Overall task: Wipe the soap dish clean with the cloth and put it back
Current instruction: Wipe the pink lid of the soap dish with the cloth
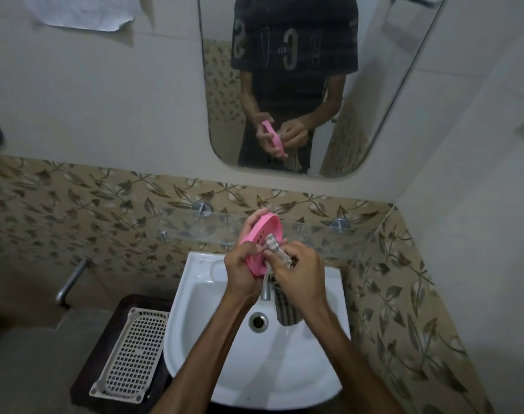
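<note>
at centre frame the left hand [243, 271] holds the pink soap dish [259, 243] tilted on edge above the white sink [225, 354], its grip curled round the rim. the right hand [299, 274] pinches a checked cloth [274, 249] against the dish. a glass shelf [314, 234] crosses leaf-patterned tiles [75, 210]; a mirror [284, 85] hangs above; a white mesh tray [132, 354] lies lower left.

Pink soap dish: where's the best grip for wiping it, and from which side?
By the rim, from the left, as the left hand holds it now: the soap dish is tilted on edge, its slotted face turned right toward the cloth in the right hand.
</note>
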